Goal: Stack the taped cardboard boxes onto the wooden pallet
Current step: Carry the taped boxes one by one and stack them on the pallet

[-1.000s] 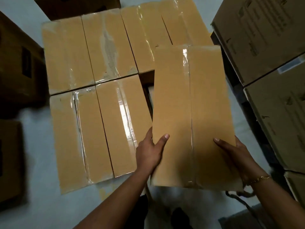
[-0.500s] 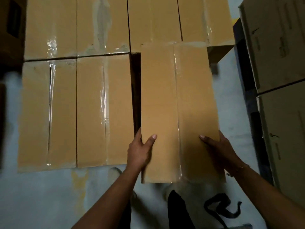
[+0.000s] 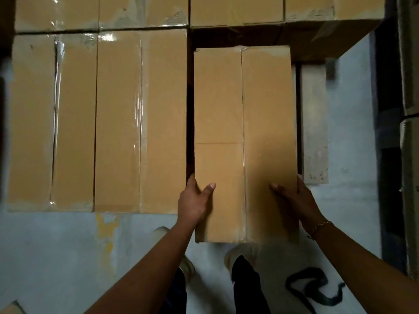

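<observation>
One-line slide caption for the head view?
Both hands hold a taped box beside the stacked boxes.

Long tan cardboard box near centre [image 3: 244,143]: matt, smooth, clear tape along seam. Tan cardboard boxes at left [image 3: 97,123]: glossy, wrinkled clear tape, glare spots. Pale grey concrete floor [image 3: 56,257]: matt, scuffed, yellow stain. Weathered wooden pallet slat at right [image 3: 315,123]: rough, dull.

Counts: 1 carried box [image 3: 244,141], held by 2 hands, left hand [image 3: 195,200] and right hand [image 3: 294,198]. 4 placed boxes in view: 2 in the near row [image 3: 74,123], 2 in the far row [image 3: 145,10]. 1 pallet plank [image 3: 314,123]. 1 black strap [image 3: 315,288]. 2 shoes [image 3: 240,252].
</observation>
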Tool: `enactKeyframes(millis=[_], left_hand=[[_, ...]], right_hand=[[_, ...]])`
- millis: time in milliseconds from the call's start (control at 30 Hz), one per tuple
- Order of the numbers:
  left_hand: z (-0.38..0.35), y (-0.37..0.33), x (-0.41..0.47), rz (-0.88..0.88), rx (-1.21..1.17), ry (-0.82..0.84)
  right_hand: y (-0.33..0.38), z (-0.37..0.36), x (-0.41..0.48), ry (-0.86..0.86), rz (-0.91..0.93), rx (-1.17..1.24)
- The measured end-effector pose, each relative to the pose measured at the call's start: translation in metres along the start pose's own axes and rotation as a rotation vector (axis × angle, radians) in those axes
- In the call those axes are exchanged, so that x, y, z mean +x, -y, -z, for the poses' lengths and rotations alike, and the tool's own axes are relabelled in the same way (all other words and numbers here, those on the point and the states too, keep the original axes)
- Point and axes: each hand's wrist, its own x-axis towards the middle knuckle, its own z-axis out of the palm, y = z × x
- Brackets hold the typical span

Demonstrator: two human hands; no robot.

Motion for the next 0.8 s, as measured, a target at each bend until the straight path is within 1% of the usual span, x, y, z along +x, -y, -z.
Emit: enactKeyframes(millis=[100,267,400,433,500,533,567,600,667,700,733,800], left_hand=[[-0.009,0.010,0.001,0.042,0.029,-0.019],[-0.009,0.020,-0.018,0.067,-0.052,-0.045],[-0.014,0.050,-0.055,0.110,-0.144,-0.246],[-0.016,0.058,-0.065,0.139,-0.181,-0.296],[-0.019,0.074,-0.080,0.267,-0.246,-0.347],[-0.021,0.083,-0.083,0.356,-0.262,-0.325],[-0.023,0.092,-0.085,0.452,-0.288,-0.265],[-0.024,0.098,-0.085,0.547,-0.349,-0.163],[-0.024,0.107,-0.081,0.694,-0.563,0.036],[-0.023,0.110,-0.078,0.722,-0.642,0.117],[-0.022,0.110,-0.075,0.715,-0.697,0.170],[-0.022,0.107,-0.066,0.669,-0.765,0.203]], right_hand=[[-0.013,-0.003,0.004,0.001,-0.002,0.010],[-0.021,-0.003,0.008,0.002,0.014,-0.024],[-0.015,-0.005,0.013,-0.023,0.040,-0.030],[-0.012,-0.006,0.014,-0.024,0.046,-0.031],[-0.008,-0.007,0.019,-0.023,0.049,-0.038],[-0.007,-0.008,0.021,-0.021,0.053,-0.043],[-0.007,-0.009,0.023,-0.021,0.057,-0.047],[-0.007,-0.009,0.026,-0.023,0.059,-0.048],[-0.007,-0.009,0.029,-0.031,0.050,-0.047],[-0.007,-0.009,0.030,-0.033,0.048,-0.043],[-0.007,-0.008,0.031,-0.034,0.046,-0.033],[-0.008,-0.008,0.031,-0.040,0.044,-0.008]])
